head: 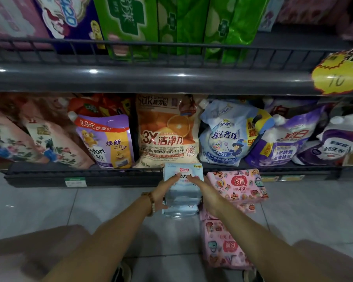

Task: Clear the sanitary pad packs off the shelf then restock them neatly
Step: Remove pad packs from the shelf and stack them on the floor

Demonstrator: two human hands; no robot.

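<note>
Clearing seems partly done: blue packs (181,198) are stacked on the floor (49,204), held between left grip (163,188) and right grip (204,192), with pink packs (238,186) just beside. Green packs (181,23) sit on the upper shelf (171,78); restocking looks unstarted.

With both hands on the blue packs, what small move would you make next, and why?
Probably lift the blue pack stack straight up: left hand and right hand grip its sides, and the upper shelf has a gap beside the green packs.
</note>
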